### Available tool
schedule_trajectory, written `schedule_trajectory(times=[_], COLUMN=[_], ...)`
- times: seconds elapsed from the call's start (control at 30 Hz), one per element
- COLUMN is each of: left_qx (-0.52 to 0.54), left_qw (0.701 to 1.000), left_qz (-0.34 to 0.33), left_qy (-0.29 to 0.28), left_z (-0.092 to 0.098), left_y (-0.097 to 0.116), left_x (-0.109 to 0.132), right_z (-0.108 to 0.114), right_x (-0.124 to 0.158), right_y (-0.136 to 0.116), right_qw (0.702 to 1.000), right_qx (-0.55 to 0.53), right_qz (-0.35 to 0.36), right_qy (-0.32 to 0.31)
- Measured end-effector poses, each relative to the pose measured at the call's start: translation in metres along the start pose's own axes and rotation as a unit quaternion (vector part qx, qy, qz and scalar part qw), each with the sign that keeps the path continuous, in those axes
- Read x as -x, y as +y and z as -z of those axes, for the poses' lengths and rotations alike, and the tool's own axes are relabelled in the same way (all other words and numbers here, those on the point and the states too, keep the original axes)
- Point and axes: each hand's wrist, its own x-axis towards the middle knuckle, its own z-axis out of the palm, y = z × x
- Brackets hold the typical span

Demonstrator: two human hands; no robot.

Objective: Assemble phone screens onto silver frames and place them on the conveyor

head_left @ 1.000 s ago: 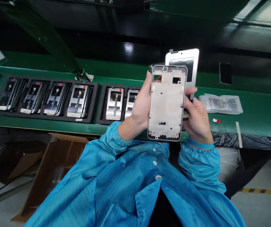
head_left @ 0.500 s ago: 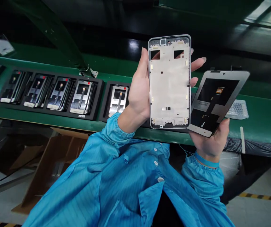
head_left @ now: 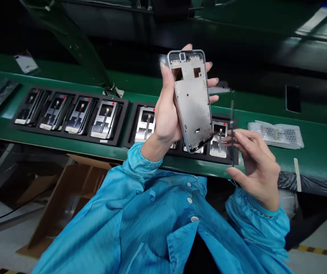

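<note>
My left hand (head_left: 166, 114) is closed round a silver metal phone frame (head_left: 193, 104), holding it up, tilted, with its inner side showing two square cut-outs. My right hand (head_left: 259, 163) grips a phone screen (head_left: 232, 148) by its edges. The screen stands upright and edge-on, so only a thin dark line of it shows, a little right of the frame. Below and behind both hands is a dark foam tray (head_left: 233, 156) with phone screens (head_left: 219, 144) in its slots, partly hidden by the frame and my left hand.
Another foam tray (head_left: 123, 121) with several stacks of screens lies left on the green bench (head_left: 152, 161). Bubble-wrap packs (head_left: 277, 135) and a dark phone-like slab (head_left: 292, 99) lie right. A green post (head_left: 78, 49) rises behind. An open cardboard box (head_left: 55, 198) stands below, left.
The screen in my right hand has turned from showing its back to edge-on. My left hand has tilted the phone frame and shifted it slightly left.
</note>
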Motion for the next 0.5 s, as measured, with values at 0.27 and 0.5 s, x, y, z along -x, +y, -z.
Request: schedule_trajectory(times=[0.27, 0.5], left_qx=[-0.073, -0.109], left_qw=[0.995, 0.989], left_qz=[-0.072, -0.099], left_qy=[0.013, 0.02], left_z=[0.013, 0.02], left_y=[0.014, 0.019], left_x=[0.012, 0.023], right_z=[-0.007, -0.014], right_x=[-0.023, -0.031], right_y=[0.007, 0.007], right_qw=[0.996, 0.989], right_qx=[0.019, 0.066], right_qz=[0.066, 0.112], right_qy=[-0.055, -0.069])
